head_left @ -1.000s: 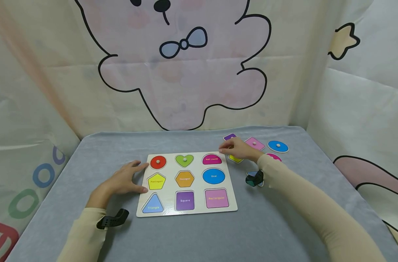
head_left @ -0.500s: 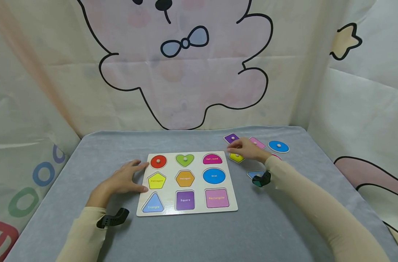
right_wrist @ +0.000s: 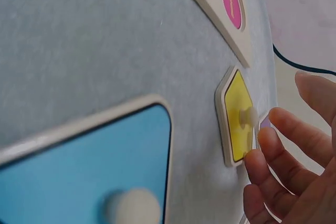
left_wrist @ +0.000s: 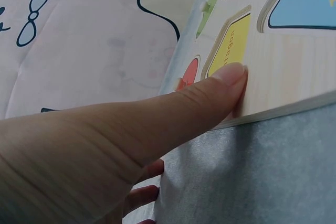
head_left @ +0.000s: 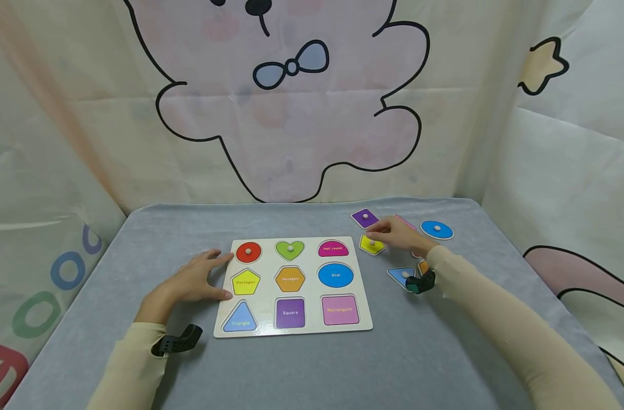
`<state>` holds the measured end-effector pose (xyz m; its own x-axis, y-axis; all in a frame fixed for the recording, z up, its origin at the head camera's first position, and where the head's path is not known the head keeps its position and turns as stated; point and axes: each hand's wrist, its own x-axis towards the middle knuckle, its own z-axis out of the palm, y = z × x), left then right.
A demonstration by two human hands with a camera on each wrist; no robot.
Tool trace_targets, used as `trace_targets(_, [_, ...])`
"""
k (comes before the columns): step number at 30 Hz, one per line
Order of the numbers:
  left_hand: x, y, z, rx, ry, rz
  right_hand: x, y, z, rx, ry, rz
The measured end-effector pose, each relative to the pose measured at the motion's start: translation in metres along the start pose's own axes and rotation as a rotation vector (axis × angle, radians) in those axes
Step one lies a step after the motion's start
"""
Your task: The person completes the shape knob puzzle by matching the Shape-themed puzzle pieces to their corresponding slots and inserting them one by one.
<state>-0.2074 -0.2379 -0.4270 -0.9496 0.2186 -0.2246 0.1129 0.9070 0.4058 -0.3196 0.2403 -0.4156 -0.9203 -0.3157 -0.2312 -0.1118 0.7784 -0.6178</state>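
Observation:
My left hand [head_left: 191, 279] touches the left edge of a white shape puzzle board [head_left: 312, 334]. In the left wrist view its thumb [left_wrist: 226, 80] lies on the board's rim, beside the printed pentagon [left_wrist: 231, 43]. To the right of the board, my right hand [head_left: 396, 232] hovers at a yellow pentagon puzzle piece [head_left: 369, 247] lying on the cloth. From the right wrist, the fingertips [right_wrist: 269, 137] are close to its wooden knob [right_wrist: 248, 117], and the thumb stands apart with nothing pinched. A red circle piece [head_left: 248, 253] and a green heart piece [head_left: 289, 250] sit in the board's top row.
Around my right hand lie a purple square piece [head_left: 364, 217], a blue oval piece [head_left: 437, 229] and a blue triangle piece [head_left: 400, 275]. A pink piece [head_left: 407, 222] and an orange piece [head_left: 423, 266] are partly covered by hand and wrist. Grey cloth [head_left: 301, 376] covers the table.
My right hand has moved right, away from the board's top right corner, uncovering the yellow pentagon and purple square pieces. The left hand stays at the board's edge.

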Motion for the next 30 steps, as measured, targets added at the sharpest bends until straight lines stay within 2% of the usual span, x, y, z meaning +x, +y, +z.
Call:
trace_targets(19, [0.000,0.001,0.000,0.006,0.006,0.010,-0.004,0.013,-0.005,-0.007,-0.005,-0.073])
trace_targets(30, [-0.001,0.002,0.000,0.015,0.005,0.020,-0.011,0.022,-0.014,0.000,-0.003,-0.016])
